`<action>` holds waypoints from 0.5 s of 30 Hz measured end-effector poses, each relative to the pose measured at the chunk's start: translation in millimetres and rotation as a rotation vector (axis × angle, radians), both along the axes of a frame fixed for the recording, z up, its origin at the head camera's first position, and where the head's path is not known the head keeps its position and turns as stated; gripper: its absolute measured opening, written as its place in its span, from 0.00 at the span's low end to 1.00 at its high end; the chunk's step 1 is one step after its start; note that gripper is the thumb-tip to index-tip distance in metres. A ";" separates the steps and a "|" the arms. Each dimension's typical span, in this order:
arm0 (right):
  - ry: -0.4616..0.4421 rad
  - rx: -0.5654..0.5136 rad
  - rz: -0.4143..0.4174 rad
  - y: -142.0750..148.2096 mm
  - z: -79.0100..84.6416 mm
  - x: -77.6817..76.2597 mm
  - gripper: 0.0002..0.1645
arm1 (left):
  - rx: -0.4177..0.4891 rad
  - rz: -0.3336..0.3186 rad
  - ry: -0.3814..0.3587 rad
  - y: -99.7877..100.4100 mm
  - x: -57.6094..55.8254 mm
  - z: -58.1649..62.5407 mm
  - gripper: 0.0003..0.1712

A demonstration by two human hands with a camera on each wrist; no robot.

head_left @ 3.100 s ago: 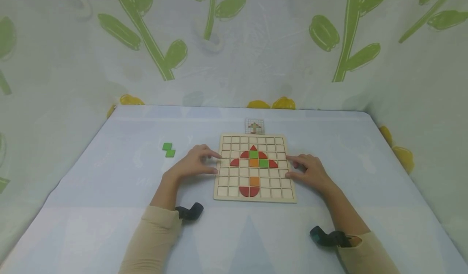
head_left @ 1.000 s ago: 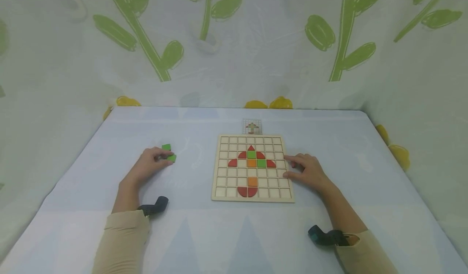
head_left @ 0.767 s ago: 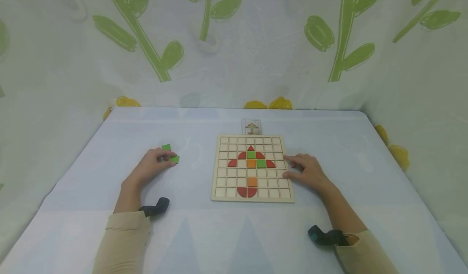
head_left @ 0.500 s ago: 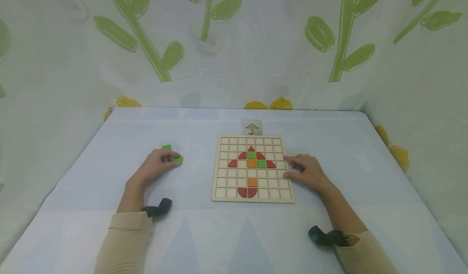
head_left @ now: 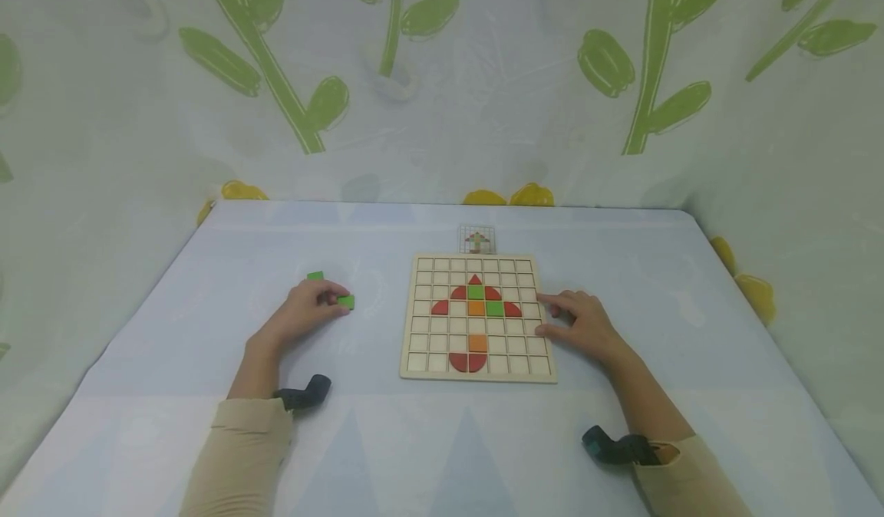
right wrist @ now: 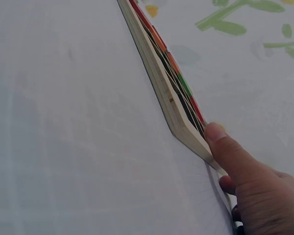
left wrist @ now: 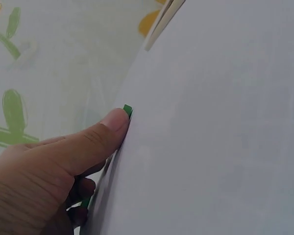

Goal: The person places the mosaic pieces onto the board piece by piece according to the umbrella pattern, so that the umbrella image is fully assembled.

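Between thumb and fingertips, my left hand [head_left: 304, 310] pinches a green square tile [head_left: 347, 302], low at the table left of the board. In the left wrist view the tile's corner [left wrist: 128, 109] sticks out past the thumb. A second green tile [head_left: 315, 275] lies just behind that hand, partly covered by it. My right hand [head_left: 583, 321] rests thumb and index fingertips, spread apart, on the right rim of the wooden grid board [head_left: 550, 360]. In the right wrist view the thumb [right wrist: 215, 131] lies at the board's edge. Red, green and orange tiles sit in the board's squares.
A small pattern card [head_left: 476, 238] with a similar figure lies against the board's far edge. The white table [head_left: 442, 448] meets a leaf-printed backdrop [head_left: 483, 118] behind. Black wrist devices [head_left: 307, 394] sit at both cuffs.
My left hand left the board's left rim, went to the green tiles and took the nearer one. It now slides right with it, toward the board. The right hand stays on the rim.
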State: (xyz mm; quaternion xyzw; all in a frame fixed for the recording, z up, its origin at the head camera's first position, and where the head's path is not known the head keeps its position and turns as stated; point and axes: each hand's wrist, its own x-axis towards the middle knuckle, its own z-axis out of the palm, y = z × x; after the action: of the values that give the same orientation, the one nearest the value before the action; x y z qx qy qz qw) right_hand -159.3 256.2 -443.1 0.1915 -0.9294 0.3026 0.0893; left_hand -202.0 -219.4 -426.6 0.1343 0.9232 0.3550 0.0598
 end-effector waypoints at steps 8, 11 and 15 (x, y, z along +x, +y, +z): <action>-0.024 0.006 -0.001 0.1 0.6 -0.2 0.32 | 0.027 -0.031 -0.019 9.9 0.4 0.9 0.17; -0.019 0.006 -0.001 0.3 0.2 -0.7 0.32 | 0.027 -0.042 -0.019 14.5 0.8 3.9 0.17; -0.005 0.007 0.003 -0.1 1.1 -0.9 0.32 | 0.042 -0.071 -0.004 21.0 1.0 6.9 0.17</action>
State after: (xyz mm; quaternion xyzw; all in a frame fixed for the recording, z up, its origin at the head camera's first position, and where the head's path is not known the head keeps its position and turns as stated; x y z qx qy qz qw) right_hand -160.2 256.1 -442.0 0.1926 -0.9304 0.2999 0.0856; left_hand -201.0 -198.4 -419.6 0.1675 0.9100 0.3724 0.0714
